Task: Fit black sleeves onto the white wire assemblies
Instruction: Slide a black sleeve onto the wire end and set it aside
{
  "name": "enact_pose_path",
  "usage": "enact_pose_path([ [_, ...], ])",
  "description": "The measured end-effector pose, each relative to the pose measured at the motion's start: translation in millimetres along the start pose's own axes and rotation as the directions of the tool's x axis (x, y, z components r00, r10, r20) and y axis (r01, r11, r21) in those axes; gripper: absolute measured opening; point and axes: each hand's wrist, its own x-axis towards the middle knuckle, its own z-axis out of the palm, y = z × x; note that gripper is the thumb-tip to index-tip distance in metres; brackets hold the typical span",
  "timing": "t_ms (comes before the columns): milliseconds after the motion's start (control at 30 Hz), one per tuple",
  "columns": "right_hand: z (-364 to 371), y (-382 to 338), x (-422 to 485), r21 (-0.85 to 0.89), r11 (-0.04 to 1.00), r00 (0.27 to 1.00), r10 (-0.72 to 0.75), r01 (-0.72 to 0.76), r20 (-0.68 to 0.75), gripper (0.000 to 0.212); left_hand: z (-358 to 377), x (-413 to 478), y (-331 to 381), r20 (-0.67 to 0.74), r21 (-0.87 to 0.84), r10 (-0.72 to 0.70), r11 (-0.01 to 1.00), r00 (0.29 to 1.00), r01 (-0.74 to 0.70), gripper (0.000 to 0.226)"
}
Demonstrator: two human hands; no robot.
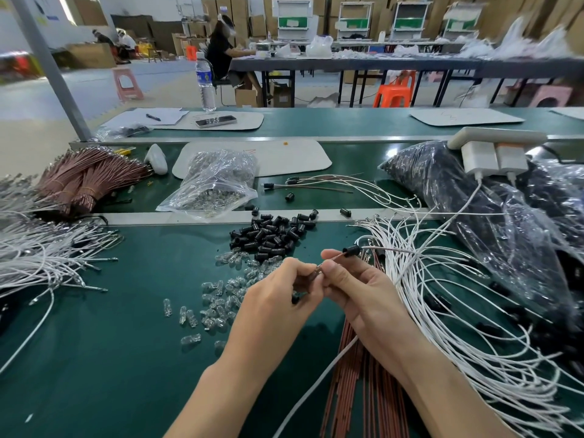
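My left hand (278, 292) and my right hand (357, 289) meet over the green table, both pinching the metal terminal ends of a wire pair (319, 269). A black sleeve (351, 250) sits threaded on those wires just beyond my right thumb. A second black sleeve (295, 299) shows under my left fingers. A white wire (319, 377) trails down from my right palm. A pile of loose black sleeves (271, 237) lies just beyond my hands. White wire assemblies (448, 311) fan out to the right.
Small clear glass bulbs (221, 298) are scattered left of my hands. Copper-coloured wires (357, 390) lie under my right forearm. More white wires (41, 257) and brown bundles (85, 178) sit at the left, a bag of bulbs (218, 181) in the middle, black-filled plastic bags (474, 197) at right.
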Motion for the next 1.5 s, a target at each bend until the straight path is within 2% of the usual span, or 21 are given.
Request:
enact_pose_path([
  [133,0,-2,0,0.043,0.998,0.998,0.052,-0.053,0.017,0.020,-2,1,0,0.002,-0.007,0.004,1.000,1.000,-0.004,0.009],
  [300,1,-3,-1,0.041,0.998,0.998,0.047,-0.049,0.048,0.018,-2,0,-1,0.004,-0.012,-0.014,1.000,1.000,0.014,0.017],
  [533,-1,-3,2,0.058,0.998,0.999,0.025,-0.023,-0.041,0.018,-2,2,2,0.029,0.005,-0.027,1.000,0.999,0.027,0.023],
  [833,0,-4,-1,0.112,0.992,0.998,0.065,-0.065,-0.001,0.019,0,0,3,0.021,-0.026,-0.040,0.999,0.999,0.040,0.016],
  [900,0,-5,0,0.118,0.990,0.997,0.071,-0.071,0.008,0.022,0,0,3,0.016,-0.028,-0.044,0.999,0.999,0.044,0.012],
  [1000,0,-6,1,0.103,0.992,0.998,0.065,-0.066,0.015,0.039,0,1,3,-0.004,-0.040,-0.055,0.998,0.999,0.054,0.010],
  [1100,0,-7,3,0.104,0.993,0.997,0.066,-0.063,-0.026,0.045,-1,2,2,-0.023,-0.048,-0.074,0.996,0.997,0.073,0.011],
  [1300,-3,-11,4,0.141,0.989,0.988,0.070,-0.050,-0.140,0.027,-1,2,1,-0.051,-0.047,-0.066,0.997,0.997,0.063,0.006],
  [1500,2,-10,-1,0.001,0.997,0.996,0.082,-0.082,-0.035,0.027,1,2,-2,-0.004,-0.041,-0.030,0.999,1.000,0.030,0.007],
])
